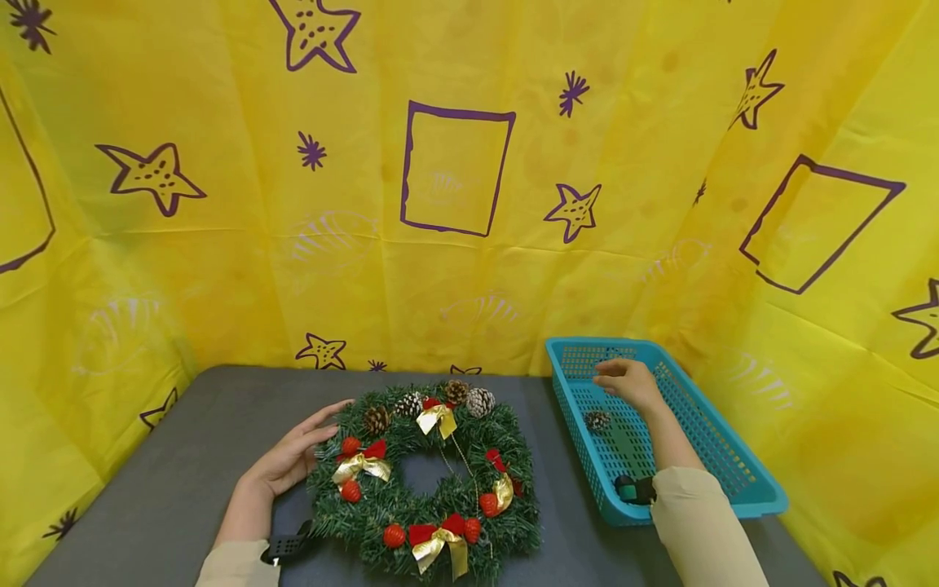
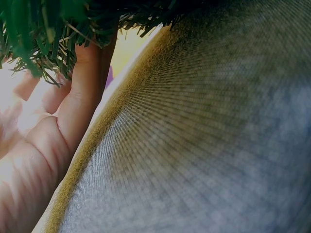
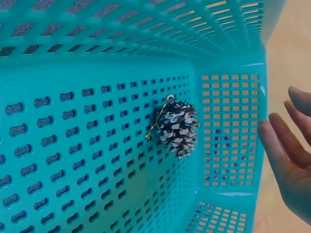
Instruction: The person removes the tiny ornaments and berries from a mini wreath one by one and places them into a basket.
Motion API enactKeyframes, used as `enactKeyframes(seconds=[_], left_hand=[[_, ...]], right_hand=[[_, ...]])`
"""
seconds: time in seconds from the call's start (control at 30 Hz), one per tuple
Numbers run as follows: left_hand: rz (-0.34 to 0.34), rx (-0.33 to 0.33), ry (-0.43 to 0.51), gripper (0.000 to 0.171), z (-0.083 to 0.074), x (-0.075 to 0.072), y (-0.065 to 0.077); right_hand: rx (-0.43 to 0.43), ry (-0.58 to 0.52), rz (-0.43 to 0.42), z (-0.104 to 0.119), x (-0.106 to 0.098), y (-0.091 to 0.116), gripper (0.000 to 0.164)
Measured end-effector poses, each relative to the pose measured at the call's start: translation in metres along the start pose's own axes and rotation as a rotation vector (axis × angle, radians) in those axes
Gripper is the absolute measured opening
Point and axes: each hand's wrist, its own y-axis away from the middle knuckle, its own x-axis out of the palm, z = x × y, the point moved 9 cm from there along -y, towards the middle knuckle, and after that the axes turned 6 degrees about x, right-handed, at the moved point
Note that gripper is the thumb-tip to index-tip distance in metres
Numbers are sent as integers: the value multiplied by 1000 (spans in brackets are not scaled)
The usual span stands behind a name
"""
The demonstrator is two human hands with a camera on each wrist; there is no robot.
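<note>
A green wreath (image 1: 337,481) lies on the table, decorated with gold-and-red bows (image 1: 438,419), red berry-like balls (image 1: 394,536) and several pinecones (image 1: 480,402) along its far side. My left hand (image 1: 293,452) touches the wreath's left edge, fingers extended; in the left wrist view some fingertips are hidden behind the green needles (image 2: 53,29). Over the far part of the blue basket (image 1: 575,456) hovers my right hand (image 1: 631,385), its fingers loosely bent around nothing. Below it, on the basket floor, sits a white-tipped pinecone (image 3: 178,128) with a gold string loop (image 3: 155,127).
The dark grey table (image 1: 220,432) reaches back to a yellow curtain (image 1: 469,277) patterned with purple stars, which also hangs at both sides. The basket stands to the right of the wreath, its raised perforated walls (image 3: 231,131) around the pinecone.
</note>
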Motion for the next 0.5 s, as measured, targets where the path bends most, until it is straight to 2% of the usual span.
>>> enactKeyframes(seconds=[0.23, 0.5], left_hand=[[6, 0, 13, 58, -1, 2, 0], [-4, -14, 2, 58, -3, 1, 0]], right_hand=[[13, -19, -14, 4, -4, 2, 45], [-26, -80, 3, 21, -12, 4, 48]])
